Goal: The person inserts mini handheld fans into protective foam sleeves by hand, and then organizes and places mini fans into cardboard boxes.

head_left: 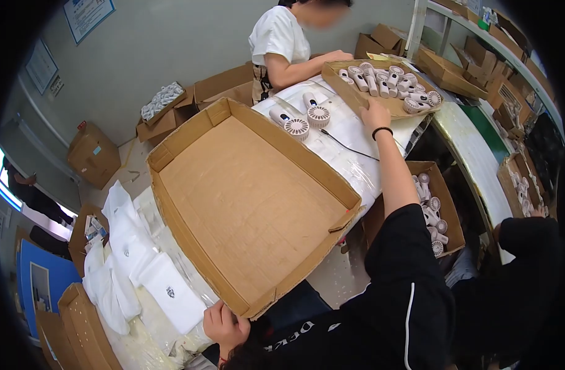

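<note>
A large shallow cardboard tray (251,191) with nothing in it lies slanted across the white-covered table. My left hand (225,325) is closed at its near corner, fingers curled against the edge. Reaching far forward, my right hand (376,114), with a dark bead bracelet on the wrist, grips the near wall of a second cardboard tray (350,98). That tray holds several handheld fans (387,80) in pale pink-beige. Two more fans, one of them a handheld fan (296,127), lie on the table between the trays, beside a black cable (347,147).
Across the table sits a person in a white top (282,43). White bags (171,287) lie at left. Below my right arm is a carton of fans (452,216). Another person's dark sleeve (529,237) shows at right, near a metal-edged bench (467,148).
</note>
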Motion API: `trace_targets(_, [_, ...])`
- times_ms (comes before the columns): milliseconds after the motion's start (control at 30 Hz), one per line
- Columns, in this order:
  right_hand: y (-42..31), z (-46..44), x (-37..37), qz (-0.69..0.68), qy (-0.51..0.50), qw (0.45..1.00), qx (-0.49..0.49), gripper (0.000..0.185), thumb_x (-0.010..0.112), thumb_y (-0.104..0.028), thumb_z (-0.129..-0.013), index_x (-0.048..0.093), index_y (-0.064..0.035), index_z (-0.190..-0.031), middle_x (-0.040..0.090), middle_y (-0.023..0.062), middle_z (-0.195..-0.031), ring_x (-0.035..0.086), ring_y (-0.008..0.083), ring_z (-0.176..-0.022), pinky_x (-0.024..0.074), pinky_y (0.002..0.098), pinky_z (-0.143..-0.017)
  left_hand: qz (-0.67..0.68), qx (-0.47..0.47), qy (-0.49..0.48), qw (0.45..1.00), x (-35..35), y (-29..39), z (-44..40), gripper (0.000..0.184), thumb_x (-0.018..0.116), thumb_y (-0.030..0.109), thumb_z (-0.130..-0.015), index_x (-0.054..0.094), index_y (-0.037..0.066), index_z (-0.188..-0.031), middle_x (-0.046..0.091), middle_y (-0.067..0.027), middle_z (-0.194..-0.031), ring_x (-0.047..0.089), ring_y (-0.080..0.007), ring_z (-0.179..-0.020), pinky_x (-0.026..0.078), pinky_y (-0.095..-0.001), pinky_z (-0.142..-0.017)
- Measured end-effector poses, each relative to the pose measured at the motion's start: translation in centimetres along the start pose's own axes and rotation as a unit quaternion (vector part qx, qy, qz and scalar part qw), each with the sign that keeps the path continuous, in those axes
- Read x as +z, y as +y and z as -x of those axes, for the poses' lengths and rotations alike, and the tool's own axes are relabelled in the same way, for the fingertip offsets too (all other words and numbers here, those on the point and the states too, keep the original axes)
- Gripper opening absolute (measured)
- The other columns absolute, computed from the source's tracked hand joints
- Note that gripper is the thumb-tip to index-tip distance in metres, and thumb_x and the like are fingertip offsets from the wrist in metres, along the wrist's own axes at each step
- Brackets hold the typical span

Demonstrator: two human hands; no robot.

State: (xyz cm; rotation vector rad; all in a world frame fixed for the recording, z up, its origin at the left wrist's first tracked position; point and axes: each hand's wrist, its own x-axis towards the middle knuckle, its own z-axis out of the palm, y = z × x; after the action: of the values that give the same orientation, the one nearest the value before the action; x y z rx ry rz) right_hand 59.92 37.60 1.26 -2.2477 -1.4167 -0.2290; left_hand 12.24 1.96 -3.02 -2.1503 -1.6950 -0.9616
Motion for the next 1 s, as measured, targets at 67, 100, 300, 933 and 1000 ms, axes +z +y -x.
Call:
trace_targets(67, [1.1,1.1,-0.2,-0.019,0.032,0.999,-0.031,0.033,0.056,-0.030,-0.077,0.059,-0.0060,-0.100,0.064,0.0163,-0.096,0.059,0.0318,-0.091,0.0382,0.0417,-0.088,0.002,0.004,0.008,1.000,0.0,0.2,-0.2,0.023,0.060,0.012,-0.063,0.062,0.001,-0.084,0.060,-0.0108,-0.084,0.053,-0.0290,-0.067,0.043,-0.0366,-0.056])
trace_targets(100, [1.6,1.9,-1.0,-0.015,0.034,0.999,-0.030,0.033,0.056,-0.030,-0.077,0.059,-0.0060,-0.100,0.064,0.0163,-0.096,0.059,0.0318,-0.091,0.0382,0.0417,-0.088,-0.001,0.011,0.014,1.000,-0.1,0.2,-0.3,0.022,0.061,0.011,-0.064,0.062,0.001,-0.084,0.060,-0.0107,-0.085,0.053,-0.0288,-0.068,0.043,-0.0365,-0.056])
trace_targets(300, [7.4,8.3,-6.4,-0.145,0.023,0.988,-0.049,0.024,0.058,-0.024,-0.069,0.061,-0.0032,-0.081,0.062,0.0195,-0.086,0.057,0.0345,-0.086,0.0428,0.0411,-0.075,0.013,0.010,0.012,1.000,-0.2,0.2,-0.2,0.019,0.061,0.009,-0.065,0.062,0.002,-0.082,0.060,-0.0100,-0.085,0.054,-0.0286,-0.069,0.043,-0.0362,-0.057])
trace_targets(933, [10.2,17.7,-15.1,-0.345,-0.110,0.927,-0.098,0.017,0.051,-0.009,-0.072,0.061,-0.0022,-0.084,0.055,0.0111,-0.069,0.053,0.0226,-0.069,0.0420,0.0329,-0.070,0.041,0.000,-0.009,0.999,0.0,-0.1,0.2,0.029,0.054,0.010,-0.056,0.058,0.000,-0.083,0.055,-0.0155,-0.081,0.050,-0.0344,-0.069,0.042,-0.0403,-0.059])
trace_targets(1000, [7.5,15.3,-15.8,-0.300,-0.102,0.944,-0.096,0.026,0.048,-0.005,-0.078,0.063,-0.0039,-0.100,0.059,0.0136,-0.074,0.058,0.0239,-0.075,0.0446,0.0326,-0.072,0.019,0.024,0.016,0.999,0.0,-0.1,-0.3,0.016,0.060,0.013,-0.062,0.058,0.003,-0.074,0.059,-0.0103,-0.081,0.051,-0.0283,-0.064,0.041,-0.0354,-0.052])
